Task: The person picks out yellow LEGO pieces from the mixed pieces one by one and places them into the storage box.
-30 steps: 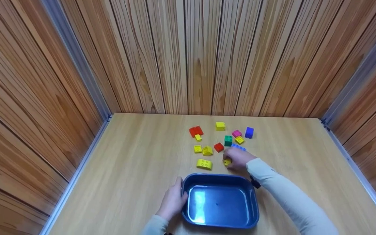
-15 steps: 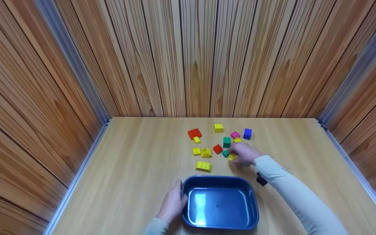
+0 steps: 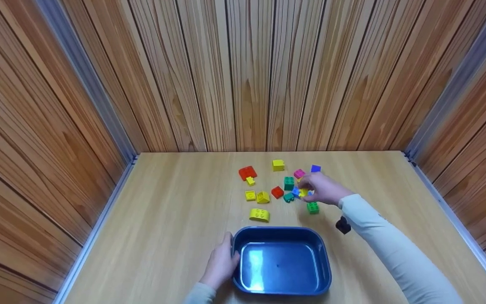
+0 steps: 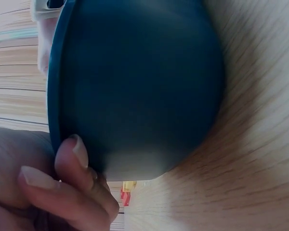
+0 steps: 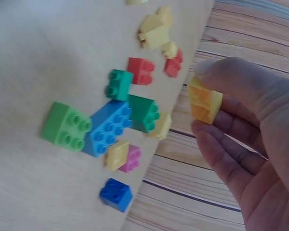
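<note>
The right hand (image 3: 322,188) pinches a small yellow brick (image 5: 204,102) between thumb and fingers, its hollow underside showing in the right wrist view. It is held above a long blue brick (image 5: 108,127), beside a light green brick (image 3: 313,207) and a dark green one (image 3: 289,183). At the left end of a dark blue tray (image 3: 281,291), the left hand (image 3: 220,261) grips the rim, thumb on the inner side. In the left wrist view its curled fingers (image 4: 70,199) lie against the tray's outer wall (image 4: 135,96).
Beyond the tray lie a red brick (image 3: 277,192), a flat red piece (image 3: 247,172), a rounded yellow brick (image 3: 260,215), a pink brick (image 3: 299,173), a dark blue brick (image 5: 116,194) and several other yellow pieces. Wooden panels (image 3: 251,76) stand behind and at both sides.
The right hand has moved away from the tray and slightly right with the yellow brick, uncovering the light green and small dark green bricks. The left hand keeps its grip on the tray.
</note>
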A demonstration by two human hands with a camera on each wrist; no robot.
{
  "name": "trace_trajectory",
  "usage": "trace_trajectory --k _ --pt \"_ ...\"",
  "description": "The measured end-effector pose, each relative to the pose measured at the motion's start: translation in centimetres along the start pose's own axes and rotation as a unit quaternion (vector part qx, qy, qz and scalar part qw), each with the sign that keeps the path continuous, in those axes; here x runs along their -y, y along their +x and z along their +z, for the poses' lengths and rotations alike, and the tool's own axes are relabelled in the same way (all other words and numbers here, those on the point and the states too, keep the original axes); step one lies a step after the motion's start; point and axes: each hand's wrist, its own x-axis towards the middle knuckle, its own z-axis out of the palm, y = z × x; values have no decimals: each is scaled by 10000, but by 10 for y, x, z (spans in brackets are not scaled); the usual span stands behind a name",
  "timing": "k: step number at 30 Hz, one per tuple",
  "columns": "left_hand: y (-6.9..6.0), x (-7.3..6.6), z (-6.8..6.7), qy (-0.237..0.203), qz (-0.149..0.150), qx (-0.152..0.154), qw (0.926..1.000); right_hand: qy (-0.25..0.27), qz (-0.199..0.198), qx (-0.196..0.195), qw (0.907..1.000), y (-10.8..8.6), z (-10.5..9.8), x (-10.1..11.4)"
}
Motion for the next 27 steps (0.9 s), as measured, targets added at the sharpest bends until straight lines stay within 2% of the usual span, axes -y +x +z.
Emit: trace_trajectory --k 2,13,16,22,27 --pt "0 1 0 -51 -71 27 10000 -29 -61 -5 10000 -3 -2 5" --pt "-3 0 0 37 291 -175 9994 -513 -484 124 9974 -19 -2 40" --pt "-5 0 0 60 405 -238 9989 -513 -622 203 9965 -21 1 52" --pt "-7 2 1 66 565 -333 9978 -371 -1003 441 9933 -19 18 76" --pt "-8 3 3 -49 498 -284 9983 -246 -1358 800 9872 -16 43 96"
